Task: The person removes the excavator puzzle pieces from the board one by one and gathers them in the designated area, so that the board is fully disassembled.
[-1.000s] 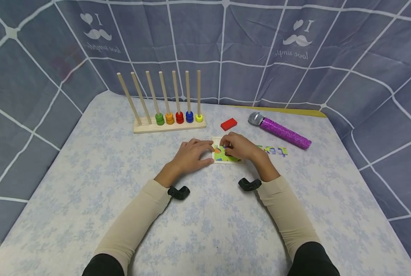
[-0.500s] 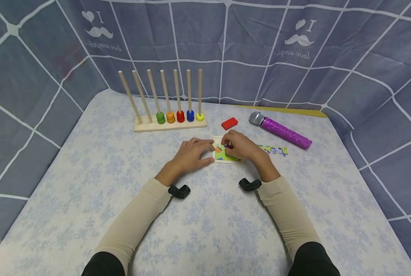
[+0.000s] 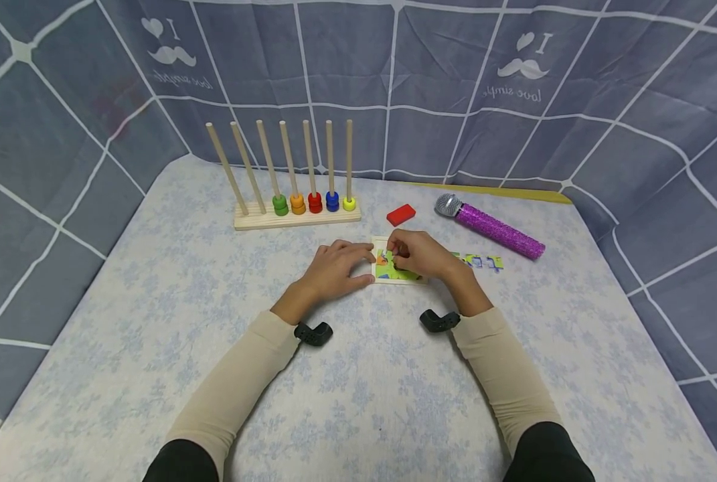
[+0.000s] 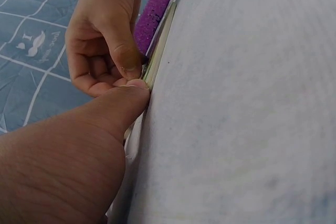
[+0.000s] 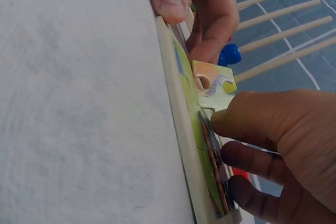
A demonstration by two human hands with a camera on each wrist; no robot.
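Observation:
A small jigsaw board with a pale wooden frame (image 3: 399,282) and a mostly green picture lies flat on the table. My left hand (image 3: 333,271) rests at its left edge, thumb by the near corner and fingertips by the far one. Over the board, my right hand (image 3: 421,256) pinches a jigsaw piece (image 5: 212,81) between thumb and fingers. That piece is tilted up from the picture and shows orange, green and a knob. Beside the right fingertips, a brown-and-green part of the picture (image 5: 210,166) sits inside the frame. The right hand covers much of the board in the head view.
Loose jigsaw pieces (image 3: 474,261) lie right of the board, partly behind the right wrist. Behind it are a red block (image 3: 401,215) and a purple glitter microphone (image 3: 497,229). A wooden peg rack (image 3: 298,219) with coloured rings stands at the back left. Patterned curtain surrounds the table.
My right hand has shifted very slightly over the board, its fingers still pinching. The left hand stays at the frame's left edge.

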